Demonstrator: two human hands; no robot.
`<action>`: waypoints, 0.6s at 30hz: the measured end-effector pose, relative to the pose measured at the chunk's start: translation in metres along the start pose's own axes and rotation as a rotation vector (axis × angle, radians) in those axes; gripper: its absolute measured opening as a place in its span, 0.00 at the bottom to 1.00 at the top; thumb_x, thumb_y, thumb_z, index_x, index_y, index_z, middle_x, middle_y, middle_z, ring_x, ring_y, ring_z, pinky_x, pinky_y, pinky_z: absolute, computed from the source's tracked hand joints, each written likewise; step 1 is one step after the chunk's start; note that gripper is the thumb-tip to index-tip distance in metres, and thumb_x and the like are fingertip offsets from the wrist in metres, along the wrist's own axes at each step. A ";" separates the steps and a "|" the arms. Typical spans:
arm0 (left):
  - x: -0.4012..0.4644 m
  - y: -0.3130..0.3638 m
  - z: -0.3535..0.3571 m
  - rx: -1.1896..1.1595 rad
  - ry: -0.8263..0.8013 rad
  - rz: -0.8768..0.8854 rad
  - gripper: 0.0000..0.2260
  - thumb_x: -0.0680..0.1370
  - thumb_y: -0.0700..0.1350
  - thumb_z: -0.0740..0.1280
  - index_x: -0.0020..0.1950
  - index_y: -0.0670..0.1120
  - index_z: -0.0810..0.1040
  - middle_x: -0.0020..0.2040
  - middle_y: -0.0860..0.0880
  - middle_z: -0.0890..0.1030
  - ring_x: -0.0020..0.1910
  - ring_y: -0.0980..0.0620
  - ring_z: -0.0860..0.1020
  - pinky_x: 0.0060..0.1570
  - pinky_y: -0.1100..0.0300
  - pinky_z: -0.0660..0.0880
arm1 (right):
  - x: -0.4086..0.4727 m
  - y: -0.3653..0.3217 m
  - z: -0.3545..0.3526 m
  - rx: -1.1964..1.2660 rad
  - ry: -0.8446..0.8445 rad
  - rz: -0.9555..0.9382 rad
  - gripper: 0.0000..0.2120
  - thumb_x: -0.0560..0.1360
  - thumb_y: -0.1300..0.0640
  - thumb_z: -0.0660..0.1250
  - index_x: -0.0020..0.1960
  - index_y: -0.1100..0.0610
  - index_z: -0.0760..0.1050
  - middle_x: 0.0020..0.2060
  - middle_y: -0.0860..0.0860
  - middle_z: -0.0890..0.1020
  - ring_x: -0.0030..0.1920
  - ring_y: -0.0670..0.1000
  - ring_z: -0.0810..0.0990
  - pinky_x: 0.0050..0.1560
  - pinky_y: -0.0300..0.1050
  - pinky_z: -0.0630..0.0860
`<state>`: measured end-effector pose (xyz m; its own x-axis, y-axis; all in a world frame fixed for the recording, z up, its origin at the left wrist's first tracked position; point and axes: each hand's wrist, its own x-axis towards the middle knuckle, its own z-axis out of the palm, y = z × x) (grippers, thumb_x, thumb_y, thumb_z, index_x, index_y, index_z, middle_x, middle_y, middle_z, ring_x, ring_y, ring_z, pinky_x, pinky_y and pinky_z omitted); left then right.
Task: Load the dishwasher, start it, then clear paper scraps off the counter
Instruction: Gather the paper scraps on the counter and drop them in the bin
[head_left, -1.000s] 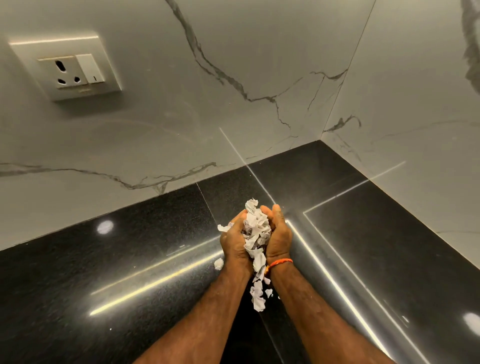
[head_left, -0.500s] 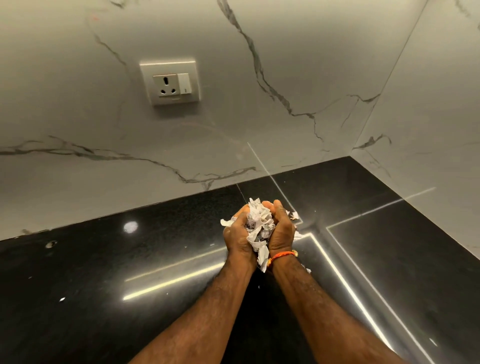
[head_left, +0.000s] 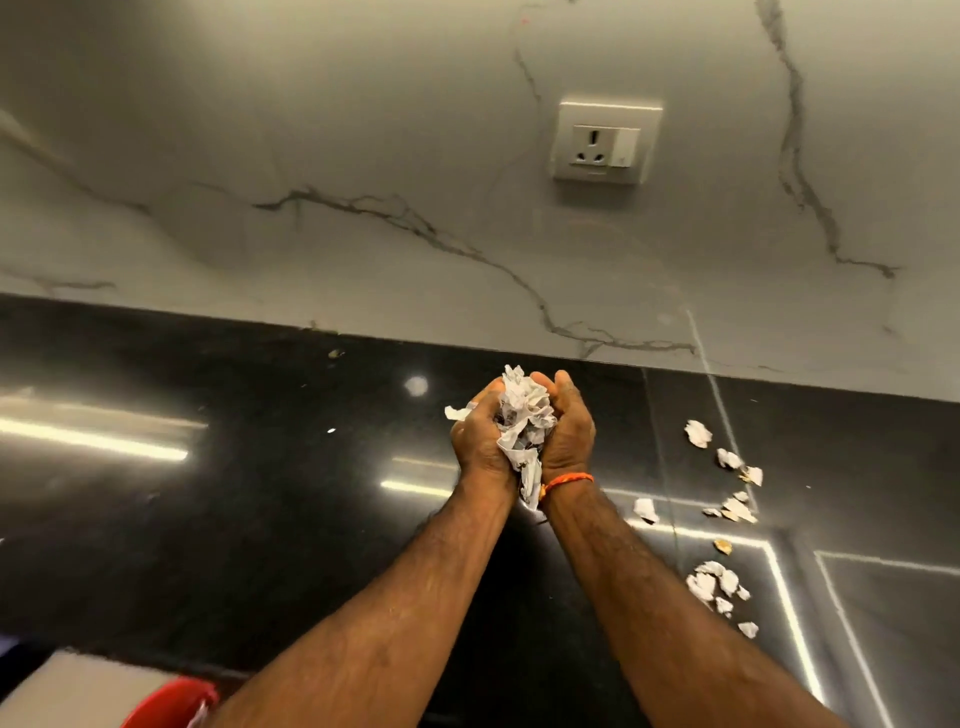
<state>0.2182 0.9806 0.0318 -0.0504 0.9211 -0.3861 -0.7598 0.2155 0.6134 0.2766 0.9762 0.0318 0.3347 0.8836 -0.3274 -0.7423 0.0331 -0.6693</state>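
A crumpled bundle of white paper scraps (head_left: 522, 426) is cupped between my two hands above the black counter (head_left: 260, 519). My left hand (head_left: 480, 441) curls round its left side and my right hand (head_left: 569, 431), with an orange band at the wrist, curls round its right side. One scrap pokes out past my left fingers and a strip hangs down between my wrists. Several loose scraps (head_left: 727, 499) lie scattered on the counter to the right of my right forearm.
A marble backsplash (head_left: 363, 182) rises behind the counter, with a white wall socket (head_left: 605, 140) on it. A red rim (head_left: 171, 701) and a pale surface show at the bottom left, below the counter's front edge.
My view and both hands have swung left along the counter, away from the corner. The socket now sits right of centre, and dropped scraps have come into view on the right.
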 end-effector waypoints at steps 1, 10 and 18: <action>0.000 0.008 -0.007 -0.009 0.021 0.026 0.27 0.64 0.47 0.79 0.60 0.35 0.82 0.58 0.34 0.82 0.59 0.33 0.81 0.63 0.39 0.77 | -0.002 0.007 0.007 -0.001 -0.039 0.025 0.22 0.77 0.48 0.70 0.57 0.68 0.79 0.48 0.63 0.83 0.46 0.61 0.84 0.50 0.54 0.81; -0.046 0.109 -0.107 -0.137 0.339 0.340 0.12 0.74 0.39 0.73 0.54 0.34 0.83 0.51 0.35 0.85 0.46 0.38 0.85 0.47 0.49 0.81 | -0.067 0.115 0.080 -0.119 -0.408 0.340 0.20 0.66 0.45 0.77 0.43 0.61 0.79 0.44 0.60 0.78 0.46 0.61 0.77 0.54 0.58 0.76; -0.085 0.178 -0.250 -0.209 0.629 0.530 0.27 0.69 0.47 0.78 0.64 0.36 0.79 0.63 0.34 0.80 0.61 0.36 0.81 0.58 0.46 0.81 | -0.167 0.227 0.129 -0.161 -0.613 0.676 0.15 0.70 0.48 0.75 0.42 0.60 0.80 0.42 0.58 0.81 0.44 0.59 0.80 0.54 0.57 0.79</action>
<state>-0.0749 0.8592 0.0015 -0.7378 0.5179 -0.4329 -0.6350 -0.3149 0.7055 -0.0230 0.8964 0.0203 -0.5393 0.7858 -0.3029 -0.5627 -0.6038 -0.5646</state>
